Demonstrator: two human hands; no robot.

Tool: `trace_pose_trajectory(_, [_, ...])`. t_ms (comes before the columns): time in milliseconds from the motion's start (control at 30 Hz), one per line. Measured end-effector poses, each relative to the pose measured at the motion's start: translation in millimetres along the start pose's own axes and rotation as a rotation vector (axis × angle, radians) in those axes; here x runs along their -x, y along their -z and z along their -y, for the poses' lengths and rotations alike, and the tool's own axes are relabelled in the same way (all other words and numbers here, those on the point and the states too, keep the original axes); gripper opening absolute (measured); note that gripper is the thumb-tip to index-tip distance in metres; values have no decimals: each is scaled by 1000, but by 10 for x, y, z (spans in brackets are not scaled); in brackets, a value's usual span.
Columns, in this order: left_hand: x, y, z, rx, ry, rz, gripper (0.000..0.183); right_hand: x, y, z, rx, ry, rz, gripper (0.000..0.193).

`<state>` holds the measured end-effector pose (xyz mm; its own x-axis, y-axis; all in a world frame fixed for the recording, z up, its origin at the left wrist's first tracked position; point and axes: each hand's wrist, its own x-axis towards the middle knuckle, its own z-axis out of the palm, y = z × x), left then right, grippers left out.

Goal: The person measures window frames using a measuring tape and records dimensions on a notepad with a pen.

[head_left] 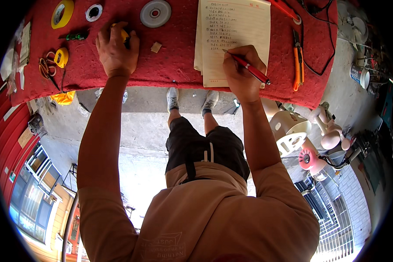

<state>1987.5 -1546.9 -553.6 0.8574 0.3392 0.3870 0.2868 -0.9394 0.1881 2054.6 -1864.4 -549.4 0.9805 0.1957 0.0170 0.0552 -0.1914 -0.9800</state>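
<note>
My right hand (pixel 244 72) grips a red pen (pixel 251 68). Its tip meets a lined notepad (pixel 214 65), just below several rows of handwriting. On the red cloth to the left, my left hand (pixel 117 51) curls over a small yellow-and-black object (pixel 125 35), which looks like a tape measure and is mostly hidden by the fingers. A small tan square piece (pixel 156 47) lies between my left hand and the notepad. Beyond it is a grey disc (pixel 155 13) with a hole in its centre.
Left on the red-covered table (pixel 170 65) are a yellow tape roll (pixel 62 14), a white ring (pixel 94 13), a green-handled screwdriver (pixel 76 36), a yellow tape measure (pixel 61 57) and scissors (pixel 48 70). An orange utility knife (pixel 298 65) and a black cable (pixel 314 70) lie at right.
</note>
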Motion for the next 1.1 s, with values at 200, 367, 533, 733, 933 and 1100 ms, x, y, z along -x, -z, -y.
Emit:
trace_pose_trajectory(200, [4, -24, 49, 1, -15, -3, 34, -13, -8, -30, 128, 51, 7, 12])
trace_pose_trajectory(367, [-1, -35, 63, -9, -29, -4, 34, -38, -34, -88, 146, 165, 3, 13])
trace_pose_trajectory(533, [9, -7, 20, -3, -4, 3, 33, -28, -20, -47, 176, 121, 12, 13])
trace_pose_trajectory(733, [10, -3, 23, -4, -1, 8, 33, -36, -27, -60, 192, 133, -2, 13])
trace_pose_trajectory(933, [-2, -12, 27, -22, -8, 4, 33, -41, -17, -35, 182, 132, -11, 13])
trace_pose_trajectory(1100, [0, -18, 35, -16, -5, 13, 34, -50, -29, -77, 182, 160, -19, 13])
